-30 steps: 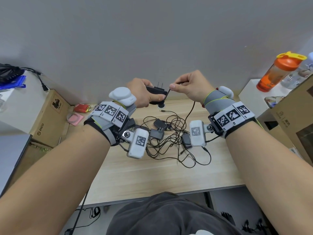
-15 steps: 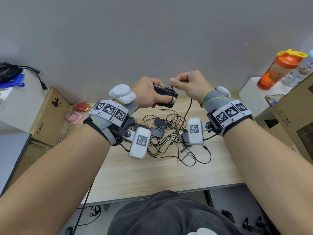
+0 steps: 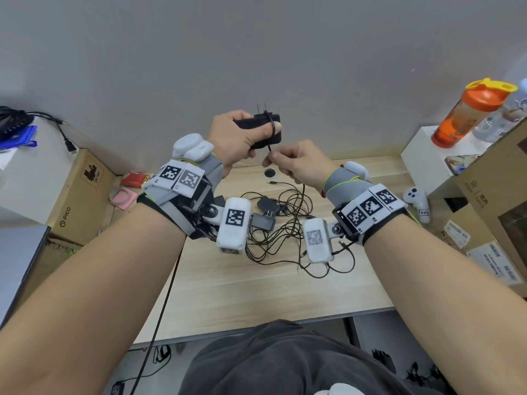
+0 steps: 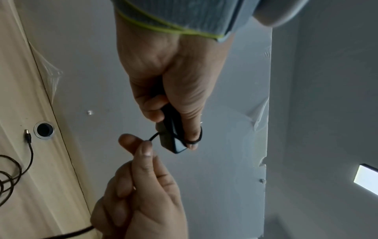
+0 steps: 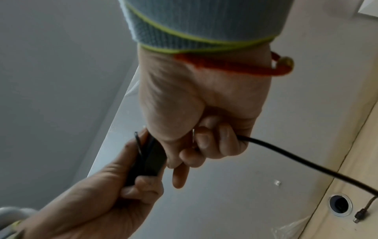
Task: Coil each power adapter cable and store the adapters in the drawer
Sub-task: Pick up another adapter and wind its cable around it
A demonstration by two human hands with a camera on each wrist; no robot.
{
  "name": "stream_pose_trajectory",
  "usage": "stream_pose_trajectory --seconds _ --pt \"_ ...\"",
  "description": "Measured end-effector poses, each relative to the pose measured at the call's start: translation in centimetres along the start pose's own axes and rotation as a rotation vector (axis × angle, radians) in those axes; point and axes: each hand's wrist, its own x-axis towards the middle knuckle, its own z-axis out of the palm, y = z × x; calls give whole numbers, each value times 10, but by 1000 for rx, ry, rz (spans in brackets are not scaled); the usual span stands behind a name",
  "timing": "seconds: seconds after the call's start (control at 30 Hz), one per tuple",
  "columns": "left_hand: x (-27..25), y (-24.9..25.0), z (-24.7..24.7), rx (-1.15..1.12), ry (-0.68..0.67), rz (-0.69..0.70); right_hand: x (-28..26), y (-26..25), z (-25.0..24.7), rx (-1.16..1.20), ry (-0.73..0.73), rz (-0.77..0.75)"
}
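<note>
My left hand (image 3: 265,135) grips a black power adapter (image 3: 256,125) raised above the desk, its prongs pointing up. One turn of its thin black cable (image 3: 273,129) passes round the adapter body and over my left thumb (image 4: 192,137). Just below the adapter, my right hand (image 3: 269,161) pinches the same cable between thumb and forefinger. From my right hand (image 5: 204,129) the cable (image 5: 296,161) runs down to the desk. The left wrist view shows the adapter (image 4: 172,140) in my left hand (image 4: 174,97). No drawer is in view.
Other black adapters (image 3: 268,216) lie in a tangle of cables (image 3: 288,238) on the wooden desk (image 3: 256,295), near a cable hole (image 3: 269,173). Cardboard boxes (image 3: 82,189) (image 3: 499,212) flank the desk. An orange bottle (image 3: 470,112) and a white controller (image 3: 416,201) are at the right.
My left hand lifted the adapter and turned its prongs up. My right hand came from above the adapter to below it, bringing the cable round the body and my thumb.
</note>
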Motion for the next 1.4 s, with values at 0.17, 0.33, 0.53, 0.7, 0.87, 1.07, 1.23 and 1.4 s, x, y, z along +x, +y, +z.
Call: stream_pose_trajectory --seconds 0.17,0.33,0.53,0.7,0.87,1.07,1.23,1.4 --pt "5 -10 -8 98 38 -19 -4 -11 -6 -113 -35 -2" --pt "6 -17 -9 240 2 -7 -12 -26 -16 -172 -14 -76" --pt "1 -18 -10 323 -115 -18 -3 -27 -27 -140 93 -105" --pt "-4 -14 -8 369 -214 -16 4 -21 -27 -141 142 -136" --pt "-8 -10 -8 390 -300 3 7 -18 -33 -67 199 -132" --pt "-14 1 -6 353 -368 38 9 -14 -36 19 191 -122" --pt "-18 8 -5 296 -424 39 10 -5 -34 186 116 -79" --pt "-16 7 2 164 -369 25 13 3 -20 249 135 -30"
